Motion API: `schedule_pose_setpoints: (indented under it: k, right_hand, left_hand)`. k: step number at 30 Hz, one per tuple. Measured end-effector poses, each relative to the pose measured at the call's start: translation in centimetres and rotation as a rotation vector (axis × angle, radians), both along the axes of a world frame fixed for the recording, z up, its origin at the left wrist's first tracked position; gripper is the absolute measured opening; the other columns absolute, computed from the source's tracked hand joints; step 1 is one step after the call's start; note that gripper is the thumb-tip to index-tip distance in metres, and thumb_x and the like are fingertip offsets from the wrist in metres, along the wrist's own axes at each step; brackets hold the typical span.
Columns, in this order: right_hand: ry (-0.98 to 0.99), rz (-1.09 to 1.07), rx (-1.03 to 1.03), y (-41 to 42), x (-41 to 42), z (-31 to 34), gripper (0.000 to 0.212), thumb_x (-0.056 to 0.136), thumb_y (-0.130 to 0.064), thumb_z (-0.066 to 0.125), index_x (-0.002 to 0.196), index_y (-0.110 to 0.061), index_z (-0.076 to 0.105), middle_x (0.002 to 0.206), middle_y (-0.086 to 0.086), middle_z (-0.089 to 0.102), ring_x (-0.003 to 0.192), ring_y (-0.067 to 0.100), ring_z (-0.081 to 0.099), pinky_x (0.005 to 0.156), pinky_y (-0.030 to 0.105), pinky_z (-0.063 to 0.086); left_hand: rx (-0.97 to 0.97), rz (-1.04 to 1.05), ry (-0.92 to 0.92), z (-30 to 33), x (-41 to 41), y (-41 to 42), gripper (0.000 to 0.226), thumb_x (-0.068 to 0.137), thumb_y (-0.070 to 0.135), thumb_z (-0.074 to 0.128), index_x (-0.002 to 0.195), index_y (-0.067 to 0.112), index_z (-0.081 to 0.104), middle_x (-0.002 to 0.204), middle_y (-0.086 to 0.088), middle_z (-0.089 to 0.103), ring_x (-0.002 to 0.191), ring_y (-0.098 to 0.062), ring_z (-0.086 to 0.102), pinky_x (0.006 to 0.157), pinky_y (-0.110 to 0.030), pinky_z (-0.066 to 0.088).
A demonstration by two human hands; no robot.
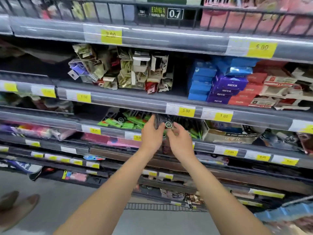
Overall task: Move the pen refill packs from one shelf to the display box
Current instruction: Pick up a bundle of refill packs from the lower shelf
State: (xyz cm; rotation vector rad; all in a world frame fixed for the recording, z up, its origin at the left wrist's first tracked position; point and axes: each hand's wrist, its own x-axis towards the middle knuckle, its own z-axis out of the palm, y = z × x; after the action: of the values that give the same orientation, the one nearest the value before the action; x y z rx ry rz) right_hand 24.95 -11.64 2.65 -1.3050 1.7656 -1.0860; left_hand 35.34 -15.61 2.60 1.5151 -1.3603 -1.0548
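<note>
Your left hand [151,133] holds a bunch of dark pen refill packs [163,122] at the front of the shelf [108,128], just under the 3.00 tag. Your right hand [179,139] is close beside it, fingers loosely bent and holding nothing. Bring the right hand under the packs and squeeze them together, so none slip out on the way to the display box [225,135].

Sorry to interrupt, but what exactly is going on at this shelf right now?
A person is restocking stationery. The left hand holds a bundle of dark pen refill packs at the shelf edge, beside loose green packs. The right hand reaches in with curled fingers, touching the bundle's lower end. A cardboard display box sits just to the right.
</note>
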Motion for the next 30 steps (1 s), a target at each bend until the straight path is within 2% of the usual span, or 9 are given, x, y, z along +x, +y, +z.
schedule_pose_setpoints:
  k: [4,8,10,15,18,20,23,27,30]
  right_hand:
    - [0.569,-0.102,-0.129,-0.9,-1.6,-0.8,0.045,0.095,-0.021,0.06,0.138,-0.007,0.055,0.122,0.014,0.057,0.117,0.033,0.049,0.1,0.042,0.042]
    - [0.935,-0.076,-0.016,-2.7,-3.8,-2.8,0.046,0.098,-0.025,0.054,0.142,-0.011,0.053,0.132,0.023,0.056,0.115,0.045,0.051,0.099,0.051,0.044]
    - [0.969,-0.113,0.054,-3.6,-3.8,-4.0,0.04,0.103,-0.027,0.043,0.137,-0.011,0.058,0.125,0.023,0.061,0.106,0.045,0.057,0.091,0.05,0.047]
    - [1.059,-0.167,0.079,-5.5,-2.5,-5.7,0.057,0.104,-0.04,0.026,0.1,-0.011,0.076,0.088,0.017,0.073,0.077,0.039,0.066,0.068,0.042,0.049]
    - [1.071,-0.191,0.04,-6.2,-2.1,-6.2,0.07,0.101,-0.053,0.015,0.12,-0.015,0.071,0.105,0.018,0.074,0.089,0.039,0.068,0.075,0.042,0.049]
    - [1.055,-0.178,-0.014,-6.3,-2.1,-6.5,0.061,0.101,-0.051,0.021,0.135,-0.019,0.061,0.125,0.016,0.068,0.104,0.039,0.064,0.086,0.046,0.05]
    - [1.128,-0.159,-0.14,-5.9,-2.5,-6.8,0.056,0.102,-0.05,0.028,0.142,-0.02,0.054,0.132,0.014,0.063,0.112,0.04,0.059,0.089,0.049,0.049]
    - [1.143,-0.285,-0.183,-5.2,-4.7,-6.7,0.059,0.101,-0.055,0.032,0.141,-0.017,0.053,0.136,0.019,0.056,0.124,0.044,0.048,0.089,0.051,0.047]
    - [1.093,-0.281,-0.082,-5.1,-5.5,-7.0,0.069,0.1,-0.062,0.024,0.139,-0.015,0.055,0.132,0.023,0.058,0.118,0.045,0.052,0.092,0.051,0.047]
  left_hand:
    - [-0.134,-0.054,-0.447,0.5,0.0,-4.3,0.019,0.1,0.017,0.061,0.086,0.005,0.06,0.093,-0.024,0.069,0.096,-0.044,0.066,0.07,-0.04,0.036]
    - [-0.412,-0.229,-1.152,-0.4,0.6,-6.5,0.038,0.102,0.042,0.053,0.114,0.013,0.074,0.117,-0.016,0.076,0.114,-0.038,0.067,0.104,-0.047,0.044]
    - [-0.461,-0.341,-1.169,-1.0,1.1,-7.6,0.055,0.105,0.059,0.039,0.126,0.019,0.07,0.128,-0.012,0.073,0.12,-0.034,0.065,0.107,-0.048,0.041]
    - [0.025,-0.684,-0.936,-2.4,2.2,-11.6,0.098,0.087,0.092,0.017,0.163,0.031,0.029,0.172,-0.005,0.033,0.155,-0.029,0.034,0.126,-0.049,0.024]
    - [-0.269,-0.472,-1.105,-2.9,2.2,-11.5,0.085,0.096,0.082,0.024,0.148,0.022,0.055,0.152,-0.013,0.058,0.137,-0.033,0.056,0.112,-0.046,0.04]
    - [-0.486,-0.275,-1.207,-2.9,2.0,-9.6,0.071,0.099,0.074,0.037,0.111,0.017,0.078,0.111,-0.014,0.078,0.102,-0.031,0.073,0.098,-0.043,0.05]
    - [-0.51,-0.239,-1.207,-3.1,1.8,-7.3,0.077,0.1,0.075,0.03,0.089,0.017,0.08,0.084,-0.012,0.078,0.085,-0.03,0.073,0.106,-0.053,0.043]
    - [-0.475,-0.077,-1.099,-2.5,6.3,-8.4,0.09,0.098,0.076,0.022,0.095,0.009,0.081,0.102,-0.026,0.077,0.108,-0.043,0.069,0.114,-0.067,0.032]
    - [-0.313,0.147,-1.013,-2.7,13.7,-11.5,0.08,0.1,0.066,0.033,0.121,0.001,0.074,0.135,-0.034,0.064,0.132,-0.049,0.054,0.12,-0.061,0.028]
